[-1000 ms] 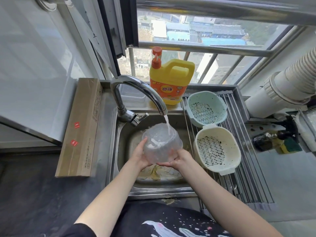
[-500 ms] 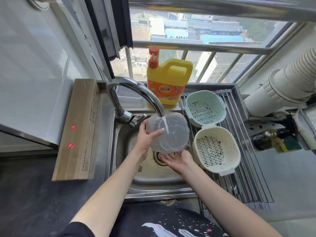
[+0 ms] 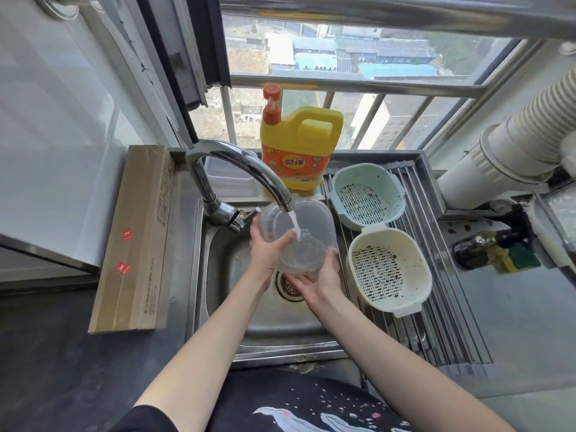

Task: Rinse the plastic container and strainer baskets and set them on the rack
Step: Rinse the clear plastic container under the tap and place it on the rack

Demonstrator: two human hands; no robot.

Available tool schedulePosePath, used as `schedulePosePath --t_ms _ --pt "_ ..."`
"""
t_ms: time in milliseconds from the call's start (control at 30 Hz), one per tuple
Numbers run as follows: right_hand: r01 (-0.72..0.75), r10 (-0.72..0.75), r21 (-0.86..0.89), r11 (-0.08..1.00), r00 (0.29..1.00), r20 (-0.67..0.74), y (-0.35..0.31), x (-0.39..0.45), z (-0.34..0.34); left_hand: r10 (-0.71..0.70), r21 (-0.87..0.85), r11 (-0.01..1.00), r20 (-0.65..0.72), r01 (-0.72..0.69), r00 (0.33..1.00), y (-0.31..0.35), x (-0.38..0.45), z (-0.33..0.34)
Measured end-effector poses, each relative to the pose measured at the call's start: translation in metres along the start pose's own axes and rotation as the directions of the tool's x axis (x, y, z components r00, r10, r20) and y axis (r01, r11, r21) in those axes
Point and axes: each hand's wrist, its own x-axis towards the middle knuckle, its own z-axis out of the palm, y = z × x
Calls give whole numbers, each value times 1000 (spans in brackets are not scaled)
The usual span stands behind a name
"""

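A clear plastic container (image 3: 307,232) is tilted under the running faucet (image 3: 246,169), its mouth facing me, and water streams into it. My left hand (image 3: 265,251) grips its left rim with fingers reaching inside. My right hand (image 3: 318,280) supports it from below at the lower right. A pale green strainer basket (image 3: 364,194) and a cream strainer basket (image 3: 389,272) sit on the metal rack (image 3: 442,307) right of the sink (image 3: 224,275), both speckled with dark bits.
A yellow detergent jug (image 3: 299,151) stands behind the sink. A long cardboard box (image 3: 137,238) lies along the left counter. A white duct (image 3: 514,141) and a dark bottle with a sponge (image 3: 495,247) are at the right.
The container was raised from low over the sink up to the spout and turned mouth toward me. My left hand shifted onto its rim; my right hand came back under it.
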Motion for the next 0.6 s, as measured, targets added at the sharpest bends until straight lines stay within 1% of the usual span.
schedulePosePath --t_ms 33,67,100,167,233,300,333,400,433,467,500,567,600 --pt "46 -46 -27 999 999 2 0 -1 -1 -4 28 1000 4 4 1000 -3 3 1" --pt "95 -95 -63 993 995 9 0 -3 -1 -8 15 1000 13 8 1000 -3 2 2" --pt "147 -146 -111 983 989 17 0 -4 -2 -18 -43 999 20 18 1000 -3 1 4" --pt "239 -238 -221 945 971 33 -1 -9 -2 -115 -221 967 46 122 992 -4 -1 6" --pt "314 -311 -329 891 948 63 -2 -13 -2 -242 -385 884 112 267 964 -6 -1 7" --pt "391 -387 -451 802 916 105 0 -14 -2 -336 -475 792 187 384 923 -8 -2 7" --pt "430 -430 -532 730 893 132 1 -15 -2 -368 -489 768 190 413 910 -8 -2 8" --pt "469 -491 -660 587 854 171 3 -16 -3 -409 -520 732 181 440 895 -8 -3 9" --pt "471 -500 -688 552 847 179 3 -15 -3 -416 -545 714 176 440 892 -8 -4 9" --pt "462 -488 -691 556 855 179 2 -16 -4 -412 -546 720 159 428 897 -7 -4 10" --pt "442 -460 -676 590 872 169 1 -15 -6 -389 -521 753 139 401 911 -6 -4 10" --pt "358 -374 -632 687 920 115 -3 -13 -11 -299 -402 861 99 313 949 -4 -4 10" --pt "305 -329 -634 711 941 83 -3 -13 -14 -242 -320 914 69 251 968 -2 -3 8"
